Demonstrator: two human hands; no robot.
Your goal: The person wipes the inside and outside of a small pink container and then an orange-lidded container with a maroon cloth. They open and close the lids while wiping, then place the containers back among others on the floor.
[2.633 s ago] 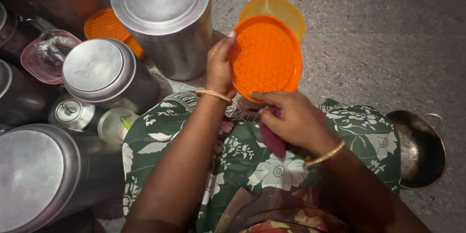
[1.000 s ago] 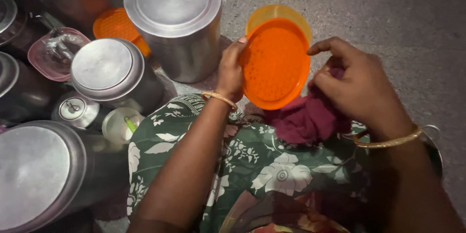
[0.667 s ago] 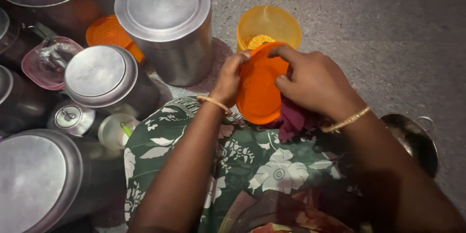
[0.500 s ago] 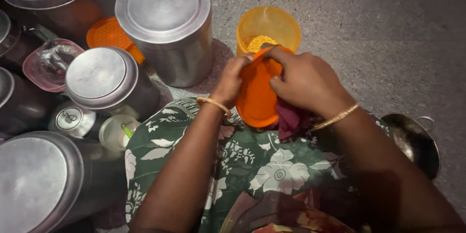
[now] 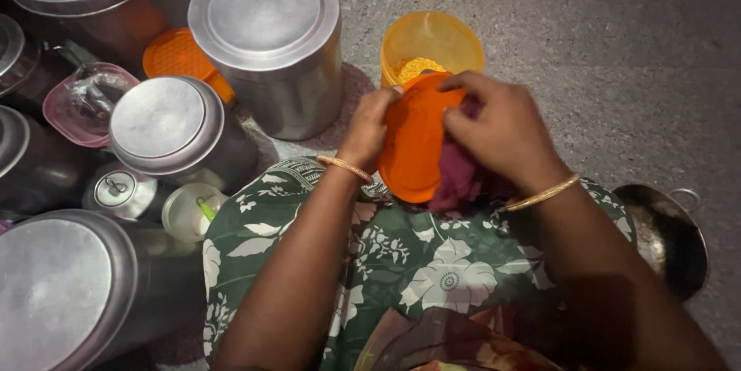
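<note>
Far left, on the floor point(image 5: 617, 54): a cluster of steel canisters with flat lids. Large one at bottom left point(image 5: 58, 294), a mid-size one point(image 5: 166, 128) above it, a small steel tin with a ring handle point(image 5: 120, 189) between them. A pink-rimmed box point(image 5: 81, 101) with clear wrapping inside sits behind the mid-size canister. A small pale cup with a green piece in it point(image 5: 193, 210) stands just beside the green floral cloth point(image 5: 401, 255) covering the person's lap.

Centre left: tall steel canister point(image 5: 266, 39), lid shut. A second orange lid point(image 5: 179, 58) lies flat on the floor, partly hidden behind it.

Centre: left hand point(image 5: 370, 124) closed on the left edge of an orange lid point(image 5: 413, 139), fingers curled over the rim, thin gold bangle at the wrist. The lid is held tilted, nearly on edge, above the lap and in front of an open yellow tub point(image 5: 432, 43). The tub stands on the floor and holds yellow grainy contents; the lid's upper edge overlaps its near rim in this view.

Centre right: right hand point(image 5: 502, 132) closed around a dark red cloth point(image 5: 459, 174), pressing it against the lid's right side. Bangle on this wrist too.

Far right: a steel pan with a loop handle point(image 5: 668, 236) on the floor, just beside the person's right forearm.
</note>
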